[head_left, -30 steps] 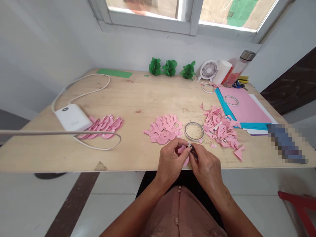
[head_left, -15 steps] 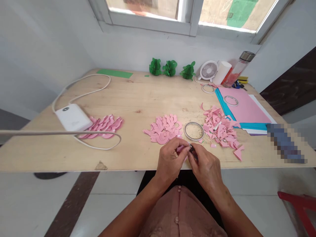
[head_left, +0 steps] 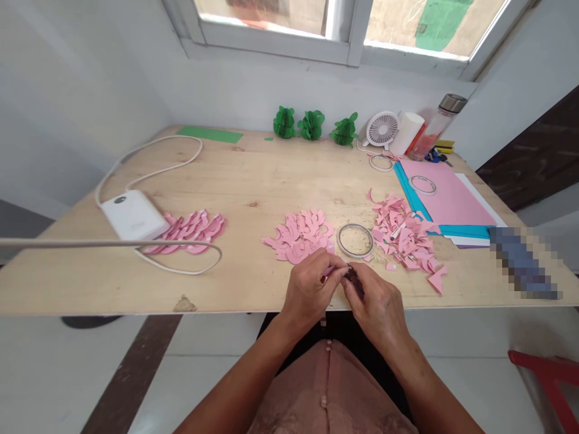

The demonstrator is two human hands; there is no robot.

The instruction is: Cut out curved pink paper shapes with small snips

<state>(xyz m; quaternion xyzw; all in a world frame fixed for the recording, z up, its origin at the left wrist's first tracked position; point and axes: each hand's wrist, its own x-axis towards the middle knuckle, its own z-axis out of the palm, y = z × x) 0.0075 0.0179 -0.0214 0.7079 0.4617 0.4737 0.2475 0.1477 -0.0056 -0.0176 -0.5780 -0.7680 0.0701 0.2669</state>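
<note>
Close to the table's front edge, my left hand (head_left: pixel 312 286) pinches a pink paper piece (head_left: pixel 326 275) that is mostly covered by its fingers. My right hand (head_left: pixel 377 298) is closed around a small dark tool (head_left: pixel 354 278) with a shiny tip; its kind is hard to make out. The fingertips of both hands meet at that tip. Just beyond them lie a pile of curved pink paper cut-outs (head_left: pixel 301 235) and a roll of narrow tape (head_left: pixel 355 240). To the right spreads a heap of pink paper scraps (head_left: pixel 407 232).
A white power bank (head_left: pixel 136 217) with a cable rests on pink paper strips (head_left: pixel 194 232) at left. Green paper figures (head_left: pixel 311 125), a small fan (head_left: pixel 382 129) and a glass bottle (head_left: pixel 441 123) stand at the back. Coloured sheets (head_left: pixel 461 199) lie at right.
Both hands stay in nearly the same place with slight finger shifts. Less of the pink paper shows below the left fingers, and the left forearm has dropped slightly outward.
</note>
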